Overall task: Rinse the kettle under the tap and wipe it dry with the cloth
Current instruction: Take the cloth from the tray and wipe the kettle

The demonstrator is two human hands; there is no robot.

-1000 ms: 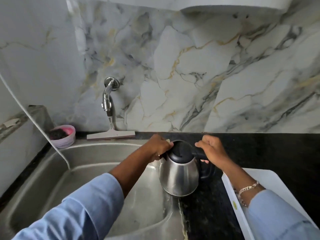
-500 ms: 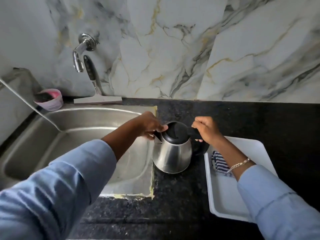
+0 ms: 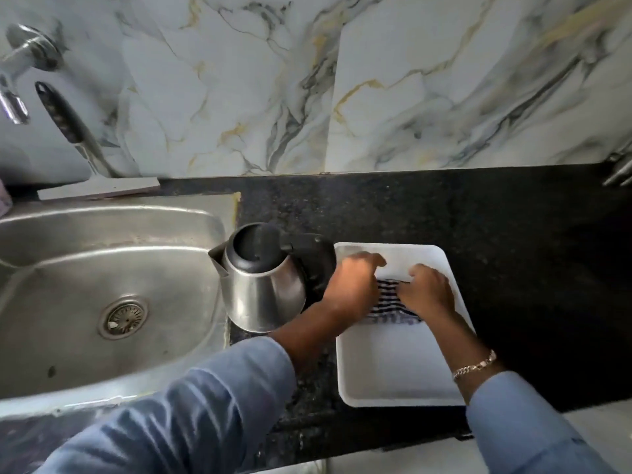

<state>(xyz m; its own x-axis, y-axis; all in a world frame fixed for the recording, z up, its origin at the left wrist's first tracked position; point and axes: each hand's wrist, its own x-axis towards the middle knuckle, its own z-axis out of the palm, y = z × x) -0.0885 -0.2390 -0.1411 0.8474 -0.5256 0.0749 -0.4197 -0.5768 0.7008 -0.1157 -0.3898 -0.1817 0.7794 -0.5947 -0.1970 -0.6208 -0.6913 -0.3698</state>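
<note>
Single head-worn wide-angle view, looking steeply down and forward from above the counter edge. Close range: both sleeved forearms enter from the bottom of frame, left hand (image 3: 352,285) and right hand (image 3: 427,292) sitting just right of centre. Beneath the fingers, a striped cloth (image 3: 390,302) in a white tray (image 3: 393,378). Immediately left of the left-hand fingers, a steel kettle (image 3: 263,289); farther left, the sink (image 3: 85,268), cut off by the frame edge. Beyond the fingertips, dark countertop (image 3: 478,213), then marble wall (image 3: 342,80) filling the upper third. Tap (image 3: 20,73) at the far top-left corner. Straight edges bowed by the lens. No second view.
</note>
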